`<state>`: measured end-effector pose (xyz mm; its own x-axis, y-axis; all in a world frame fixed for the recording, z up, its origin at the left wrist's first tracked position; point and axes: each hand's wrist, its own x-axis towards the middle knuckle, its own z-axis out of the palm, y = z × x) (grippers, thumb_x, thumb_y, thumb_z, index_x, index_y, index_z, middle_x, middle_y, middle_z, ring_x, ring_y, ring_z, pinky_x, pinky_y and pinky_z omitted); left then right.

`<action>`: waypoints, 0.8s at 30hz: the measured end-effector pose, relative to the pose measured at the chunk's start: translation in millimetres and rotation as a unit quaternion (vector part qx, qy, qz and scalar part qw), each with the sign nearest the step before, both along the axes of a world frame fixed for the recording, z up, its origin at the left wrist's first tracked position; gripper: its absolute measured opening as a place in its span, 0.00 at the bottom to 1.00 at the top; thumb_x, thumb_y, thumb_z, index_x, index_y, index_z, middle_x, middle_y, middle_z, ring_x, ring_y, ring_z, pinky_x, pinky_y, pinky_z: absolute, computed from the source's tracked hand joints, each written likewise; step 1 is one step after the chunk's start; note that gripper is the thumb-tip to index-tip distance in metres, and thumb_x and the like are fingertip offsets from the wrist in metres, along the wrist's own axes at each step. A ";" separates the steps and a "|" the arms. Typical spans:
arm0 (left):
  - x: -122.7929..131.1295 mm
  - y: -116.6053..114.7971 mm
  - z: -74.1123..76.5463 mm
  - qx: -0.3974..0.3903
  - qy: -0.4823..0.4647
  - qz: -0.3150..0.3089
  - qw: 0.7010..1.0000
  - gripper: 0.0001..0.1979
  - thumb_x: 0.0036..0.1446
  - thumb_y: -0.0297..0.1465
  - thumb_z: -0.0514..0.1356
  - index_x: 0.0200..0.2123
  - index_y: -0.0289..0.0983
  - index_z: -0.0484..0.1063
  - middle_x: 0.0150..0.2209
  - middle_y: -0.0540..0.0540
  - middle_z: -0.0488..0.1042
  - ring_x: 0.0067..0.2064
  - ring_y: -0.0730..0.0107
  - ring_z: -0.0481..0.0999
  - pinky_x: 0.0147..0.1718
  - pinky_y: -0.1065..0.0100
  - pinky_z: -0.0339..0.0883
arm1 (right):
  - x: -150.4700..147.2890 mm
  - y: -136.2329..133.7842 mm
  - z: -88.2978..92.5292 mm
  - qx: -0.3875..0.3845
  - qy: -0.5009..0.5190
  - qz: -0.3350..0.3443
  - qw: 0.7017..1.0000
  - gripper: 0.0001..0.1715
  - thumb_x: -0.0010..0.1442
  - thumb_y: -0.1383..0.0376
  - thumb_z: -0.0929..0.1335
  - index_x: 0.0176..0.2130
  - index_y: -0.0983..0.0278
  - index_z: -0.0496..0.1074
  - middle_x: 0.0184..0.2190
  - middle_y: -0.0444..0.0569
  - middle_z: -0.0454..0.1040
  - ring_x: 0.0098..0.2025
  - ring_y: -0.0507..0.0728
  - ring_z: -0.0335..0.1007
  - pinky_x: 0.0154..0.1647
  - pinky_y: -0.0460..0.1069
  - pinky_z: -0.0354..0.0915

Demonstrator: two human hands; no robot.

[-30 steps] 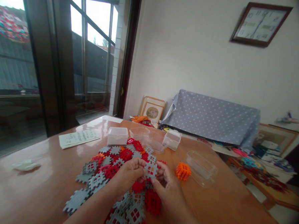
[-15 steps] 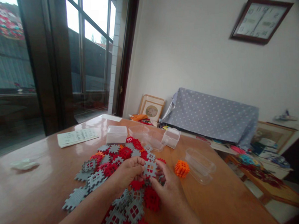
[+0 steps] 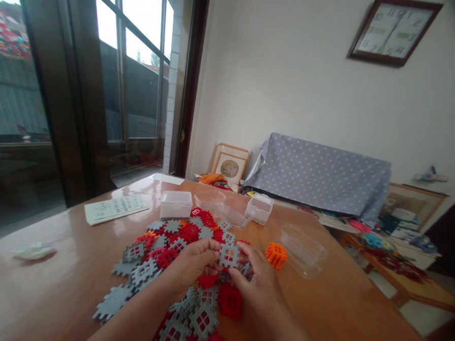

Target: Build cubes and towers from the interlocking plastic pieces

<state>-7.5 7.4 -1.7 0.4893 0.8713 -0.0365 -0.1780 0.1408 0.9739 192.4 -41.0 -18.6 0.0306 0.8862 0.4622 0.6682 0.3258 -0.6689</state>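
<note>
Between my two hands is a grey window-shaped interlocking plastic tile, held upright above a heap of similar pieces. My left hand pinches its left edge with thumb and fingers. On its other side, my right hand grips the right edge. Below and around my hands spread grey tiles with window cut-outs and red tiles, partly hidden by my forearms. To the right of my right hand sits an orange cube of the same toothed pieces.
Clear plastic boxes and a small box stand behind the heap. An open clear container lies to the right of the orange cube. Handwritten paper and a crumpled pale wrapper lie on the left of the wooden table.
Both hands keep hold of the grey tile in nearly the same position. The whole view has shifted slightly; the things on the table have not visibly moved.
</note>
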 end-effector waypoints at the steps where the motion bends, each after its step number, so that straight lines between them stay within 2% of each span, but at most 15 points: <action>1: 0.1 0.1 -0.7 -0.002 0.000 -0.003 1.000 0.11 0.58 0.36 0.61 0.41 0.36 0.69 0.35 0.47 0.76 0.35 0.70 0.77 0.37 0.68 0.68 | 0.8 -0.3 1.0 0.002 -0.003 -0.003 1.000 0.33 0.55 0.63 0.72 0.60 0.53 0.67 0.54 0.50 0.72 0.48 0.60 0.73 0.48 0.56 0.71; 13: 0.7 1.5 -4.2 0.025 0.014 -0.007 1.000 0.11 0.57 0.37 0.64 0.38 0.36 0.72 0.32 0.49 0.75 0.32 0.73 0.74 0.34 0.72 0.64 | 0.1 -4.9 4.9 0.003 -0.015 -0.004 1.000 0.33 0.56 0.63 0.71 0.60 0.52 0.65 0.54 0.48 0.72 0.47 0.59 0.73 0.49 0.55 0.71; 24: 0.9 1.5 -2.8 0.032 0.025 0.001 0.999 0.10 0.57 0.36 0.64 0.37 0.35 0.72 0.30 0.49 0.74 0.32 0.72 0.74 0.34 0.71 0.64 | 2.4 -1.9 1.5 -0.011 -0.012 -0.006 1.000 0.37 0.54 0.62 0.72 0.61 0.53 0.64 0.54 0.50 0.72 0.47 0.60 0.73 0.42 0.53 0.73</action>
